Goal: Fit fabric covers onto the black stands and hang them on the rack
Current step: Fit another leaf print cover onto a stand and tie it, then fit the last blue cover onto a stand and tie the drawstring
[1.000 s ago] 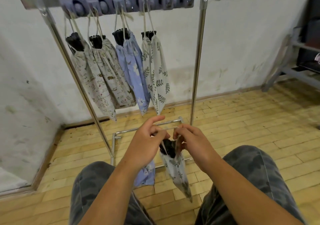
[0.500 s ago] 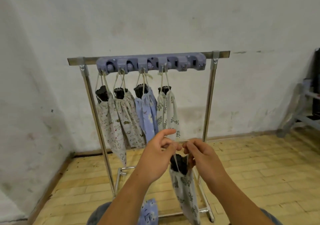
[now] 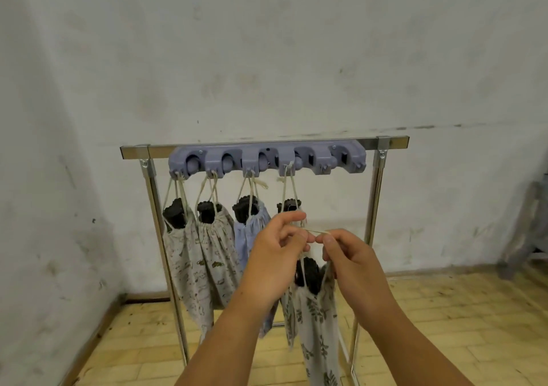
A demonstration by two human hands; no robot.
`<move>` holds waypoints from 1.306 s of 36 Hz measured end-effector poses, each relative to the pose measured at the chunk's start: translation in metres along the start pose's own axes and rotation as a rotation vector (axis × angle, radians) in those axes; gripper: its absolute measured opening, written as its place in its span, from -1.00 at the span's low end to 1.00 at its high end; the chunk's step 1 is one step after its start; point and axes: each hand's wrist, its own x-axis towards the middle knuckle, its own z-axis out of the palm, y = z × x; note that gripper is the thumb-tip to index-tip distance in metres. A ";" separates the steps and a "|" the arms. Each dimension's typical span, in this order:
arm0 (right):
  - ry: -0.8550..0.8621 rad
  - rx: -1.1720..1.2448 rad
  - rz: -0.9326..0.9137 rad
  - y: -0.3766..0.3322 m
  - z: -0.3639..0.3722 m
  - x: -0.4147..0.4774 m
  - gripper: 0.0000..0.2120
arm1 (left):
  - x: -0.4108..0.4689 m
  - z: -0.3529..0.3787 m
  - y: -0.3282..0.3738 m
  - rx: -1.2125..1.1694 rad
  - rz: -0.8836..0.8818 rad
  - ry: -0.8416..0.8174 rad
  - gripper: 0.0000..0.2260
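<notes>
Both left hand (image 3: 275, 255) and right hand (image 3: 353, 262) pinched the drawstring (image 3: 318, 231) in their fingers, covered black stand (image 3: 310, 273) hanging just below.

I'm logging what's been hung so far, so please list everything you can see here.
rack: one, shiny metal, against the wall
hook holder: one, lilac, along the rack's top bar
hung covered stands: four, two beige prints, one blue, one leaf print partly hidden, on the four leftmost hooks
held cover: one, pale leaf print, in front of the rack
black stand: one, poking out of the held cover
drawstring: one, cream, between both hands
wall: whitish, stained
floor: yellow wood
grey frame: one, right edge, unclear what
left hand: pinches the drawstring
right hand: pinches the drawstring
</notes>
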 end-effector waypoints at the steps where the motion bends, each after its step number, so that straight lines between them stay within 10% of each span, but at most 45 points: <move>1: 0.006 -0.002 -0.007 -0.002 0.000 0.006 -0.75 | 0.006 0.001 0.002 -0.005 0.005 0.003 -0.76; 47: 0.177 0.008 -0.029 0.025 -0.006 0.136 -0.84 | 0.138 0.058 -0.011 -0.101 0.043 0.186 -0.97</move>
